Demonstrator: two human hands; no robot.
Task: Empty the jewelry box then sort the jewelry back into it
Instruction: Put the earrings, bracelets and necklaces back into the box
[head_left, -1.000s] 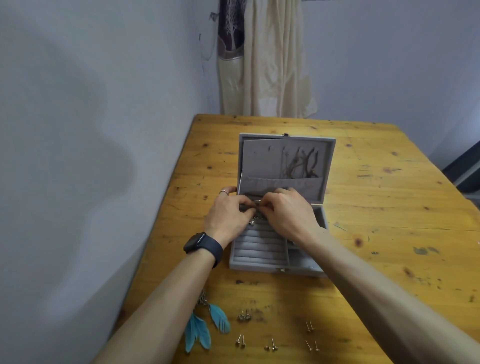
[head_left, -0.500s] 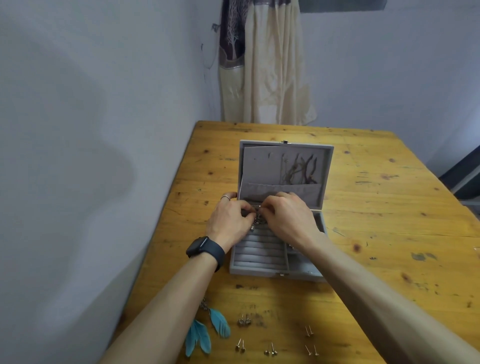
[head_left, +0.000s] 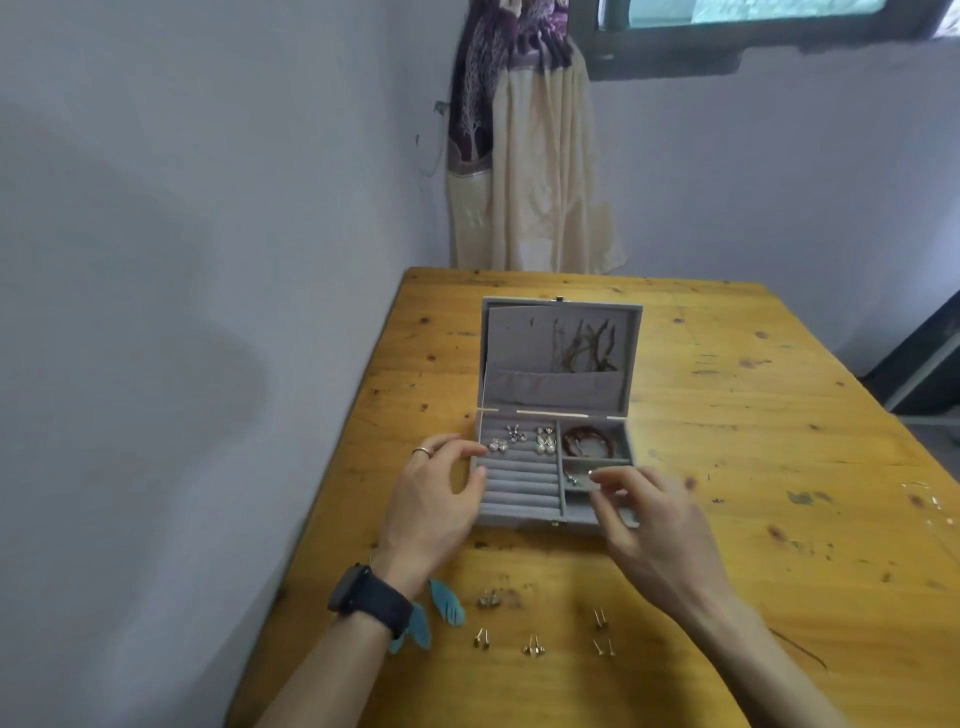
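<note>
My left hand (head_left: 441, 501) and right hand (head_left: 657, 522), both loose and empty, flank the jewelry box (head_left: 519, 516); stud earrings (head_left: 533, 647) on the surface (head_left: 737, 415) await sorting.

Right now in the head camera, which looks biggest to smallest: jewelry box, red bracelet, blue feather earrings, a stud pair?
1. Jewelry box, by far.
2. Red bracelet and blue feather earrings look alike; the feathers lie nearer and partly behind the wristwatch, so I won't rank them.
3. Stud pair, smallest.
</note>
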